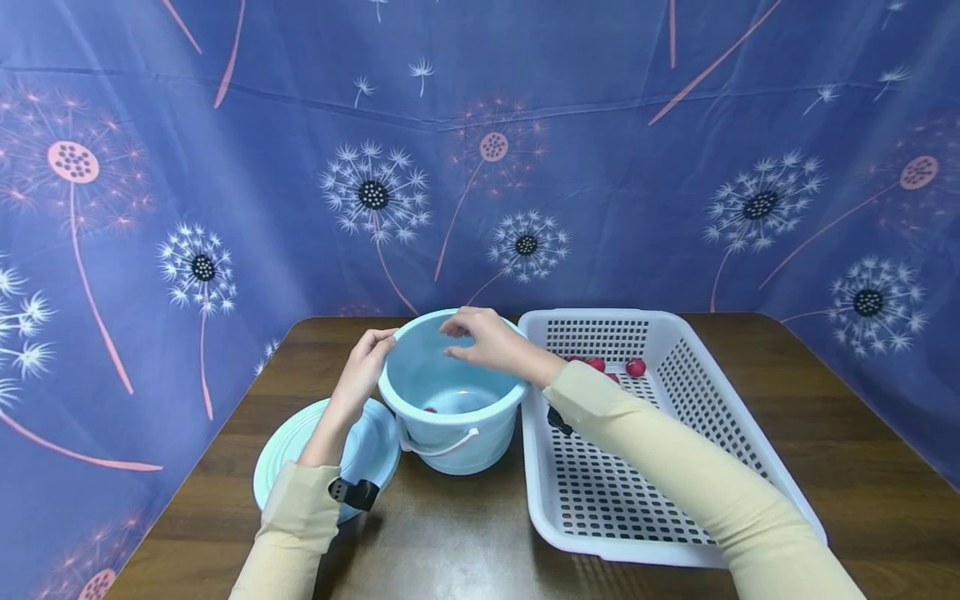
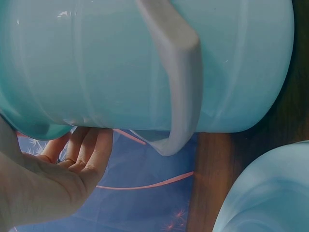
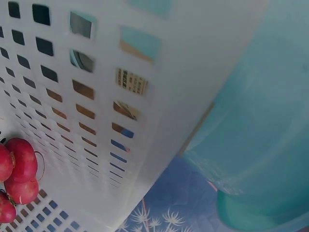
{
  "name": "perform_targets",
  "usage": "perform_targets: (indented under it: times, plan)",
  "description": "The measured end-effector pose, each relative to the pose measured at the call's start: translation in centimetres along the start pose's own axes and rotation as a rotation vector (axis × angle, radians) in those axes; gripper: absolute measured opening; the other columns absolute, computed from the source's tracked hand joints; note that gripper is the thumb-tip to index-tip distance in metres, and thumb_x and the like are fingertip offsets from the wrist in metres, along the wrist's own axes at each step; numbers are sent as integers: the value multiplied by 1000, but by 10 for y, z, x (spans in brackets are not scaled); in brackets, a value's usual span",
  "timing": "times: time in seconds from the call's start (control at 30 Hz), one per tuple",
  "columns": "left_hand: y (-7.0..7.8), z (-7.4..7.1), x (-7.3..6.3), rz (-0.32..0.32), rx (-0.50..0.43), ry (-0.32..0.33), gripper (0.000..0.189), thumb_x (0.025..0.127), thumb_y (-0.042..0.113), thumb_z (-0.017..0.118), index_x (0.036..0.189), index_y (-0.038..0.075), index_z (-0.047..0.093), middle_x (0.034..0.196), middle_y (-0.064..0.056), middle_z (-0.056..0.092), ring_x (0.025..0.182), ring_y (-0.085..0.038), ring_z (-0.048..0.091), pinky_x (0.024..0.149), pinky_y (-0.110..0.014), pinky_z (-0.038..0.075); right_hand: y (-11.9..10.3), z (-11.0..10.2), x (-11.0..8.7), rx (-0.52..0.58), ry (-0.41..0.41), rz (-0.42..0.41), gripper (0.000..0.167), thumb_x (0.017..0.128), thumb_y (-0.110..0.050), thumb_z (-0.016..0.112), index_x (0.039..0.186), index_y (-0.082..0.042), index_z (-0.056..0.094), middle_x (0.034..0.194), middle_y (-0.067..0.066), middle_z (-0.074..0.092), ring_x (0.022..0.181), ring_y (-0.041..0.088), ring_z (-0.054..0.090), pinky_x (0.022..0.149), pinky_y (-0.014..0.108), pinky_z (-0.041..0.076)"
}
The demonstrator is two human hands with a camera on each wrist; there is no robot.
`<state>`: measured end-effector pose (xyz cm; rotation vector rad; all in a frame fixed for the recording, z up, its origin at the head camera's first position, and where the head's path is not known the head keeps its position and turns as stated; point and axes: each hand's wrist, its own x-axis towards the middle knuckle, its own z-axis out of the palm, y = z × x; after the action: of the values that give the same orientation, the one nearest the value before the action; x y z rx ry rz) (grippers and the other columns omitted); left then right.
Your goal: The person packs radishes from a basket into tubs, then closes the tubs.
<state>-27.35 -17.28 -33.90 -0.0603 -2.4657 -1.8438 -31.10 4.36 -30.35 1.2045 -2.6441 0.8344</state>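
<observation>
A light-blue bucket [image 1: 461, 437] with a white handle [image 2: 186, 87] stands upright at the middle of the table. My left hand [image 1: 367, 358] holds its left rim, and in the left wrist view the fingers [image 2: 99, 152] lie against the outer wall below the rim. Over the bucket's mouth is my right hand [image 1: 487, 337], fingers loosely bent, with nothing visible in it. Deep in the bucket shows a bit of a red radish [image 1: 430, 409]. Several red radishes [image 1: 636, 367] lie at the far end of the white basket [image 1: 551, 525]; their thin roots show in the right wrist view.
A light-blue round lid [image 1: 273, 462] lies to the left of the bucket, under my left forearm. The basket stands against the bucket's right side, with my right forearm across it. Behind the brown wooden table [image 1: 442, 550] hangs a blue dandelion-patterned cloth [image 1: 600, 192].
</observation>
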Motion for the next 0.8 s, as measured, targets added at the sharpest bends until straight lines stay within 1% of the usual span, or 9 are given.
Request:
perform_targets:
  times: [0.13,0.23,0.43,0.63,0.7,0.8]
  plan:
    - [-1,-1,0,-3,-1,1,39,99,27,39,130,4,45,139,-12,45,129,-29,40,107,-45,30,0,1,0,23,17,-6,30,86,-13,67,113,0,64,108,15,64,100,27,62,87,36,51]
    - [0,0,0,-1,-5,5,39,99,27,39,130,4,45,139,-12,45,128,-29,41,107,-45,30,0,0,0,35,43,-9,30,86,-14,67,112,-1,64,107,15,64,99,25,62,87,36,51]
    - [0,2,1,0,-3,4,39,100,27,39,129,3,45,140,-13,45,129,-30,40,108,-46,30,4,0,-3,64,112,-21,27,85,-13,68,110,-1,66,105,13,65,95,21,63,86,31,51]
    - [0,2,1,9,2,12,38,99,27,38,129,3,45,141,-12,44,130,-30,39,108,-46,29,6,-3,-5,125,202,-65,24,84,-11,69,106,0,67,101,14,67,91,22,64,83,34,52]
    - [1,2,1,9,3,11,38,99,27,38,129,4,45,140,-11,44,130,-29,39,108,-45,30,7,-5,-6,136,225,-71,24,83,-10,70,105,1,67,100,14,67,90,22,64,83,36,53]
    - [0,2,1,11,4,8,39,99,26,38,130,3,44,140,-12,44,129,-29,40,108,-45,30,10,-10,-10,136,244,-57,24,83,-9,70,105,1,67,99,14,66,90,23,63,83,37,52]
